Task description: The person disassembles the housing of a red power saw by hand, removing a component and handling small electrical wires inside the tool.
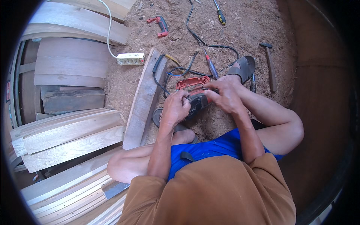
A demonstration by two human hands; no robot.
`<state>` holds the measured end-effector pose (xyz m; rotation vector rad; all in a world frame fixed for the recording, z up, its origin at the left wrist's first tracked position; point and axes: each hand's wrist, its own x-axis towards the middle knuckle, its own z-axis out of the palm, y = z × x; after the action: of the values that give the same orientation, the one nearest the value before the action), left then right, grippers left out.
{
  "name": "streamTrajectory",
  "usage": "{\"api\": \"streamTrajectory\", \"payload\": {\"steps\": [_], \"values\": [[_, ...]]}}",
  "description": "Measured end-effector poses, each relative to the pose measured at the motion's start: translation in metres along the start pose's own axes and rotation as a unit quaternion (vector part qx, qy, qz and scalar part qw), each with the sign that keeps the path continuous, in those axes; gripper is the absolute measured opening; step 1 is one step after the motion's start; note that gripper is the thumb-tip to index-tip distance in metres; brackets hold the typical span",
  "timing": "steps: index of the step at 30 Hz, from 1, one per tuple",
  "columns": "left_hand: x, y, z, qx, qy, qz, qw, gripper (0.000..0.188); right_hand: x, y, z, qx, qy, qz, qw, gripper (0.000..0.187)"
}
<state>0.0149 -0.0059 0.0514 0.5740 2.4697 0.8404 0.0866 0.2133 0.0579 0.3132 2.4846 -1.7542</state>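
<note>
A red and black power tool (198,104) with its handle casing opened lies between my feet. My left hand (175,107) is closed on its near left side, fingers curled at the body. At the right end of the tool, my right hand (226,96) has thumb and fingers pinched together; what is between them is too small to tell. A loose red casing half (192,81) lies just beyond the tool. Black cable (164,89) and a thin blue wire (174,74) run on the ground past it. A screwdriver with a clear reddish-blue handle (211,66) lies near my right hand.
A wooden plank (141,107) lies left of the tool. Beyond are a white power strip (130,59), another red and grey casing piece (162,27) and a yellow-black screwdriver (221,17). A hammer (270,67) lies at right. Stacked boards (73,135) fill the left; sawdust covers the ground.
</note>
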Motion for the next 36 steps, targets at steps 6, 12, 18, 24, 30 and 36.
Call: {"api": "streamTrajectory", "payload": {"steps": [6,12,18,24,30,36], "values": [[-0.004,0.012,-0.004,-0.088,0.053,0.01,0.995,0.026,0.021,-0.014,0.038,-0.112,-0.017,-0.111,0.987,0.017],[-0.001,-0.01,0.003,-0.051,0.125,0.1,0.986,0.024,0.029,-0.01,0.041,-0.136,-0.057,-0.084,0.986,0.01],[0.0,-0.013,0.005,-0.003,0.128,0.117,0.985,0.023,0.027,-0.008,0.048,-0.171,-0.039,-0.072,0.982,0.015],[-0.002,-0.014,-0.008,-0.032,0.082,0.107,0.99,0.025,0.028,-0.001,0.042,-0.145,-0.008,-0.075,0.986,0.016],[0.003,-0.008,0.006,-0.055,0.083,0.08,0.992,0.016,0.028,-0.004,0.042,-0.166,-0.033,-0.074,0.983,0.016],[-0.001,-0.005,0.015,0.062,0.138,0.18,0.972,0.014,0.027,0.008,0.05,-0.193,-0.022,-0.052,0.979,0.018]]}}
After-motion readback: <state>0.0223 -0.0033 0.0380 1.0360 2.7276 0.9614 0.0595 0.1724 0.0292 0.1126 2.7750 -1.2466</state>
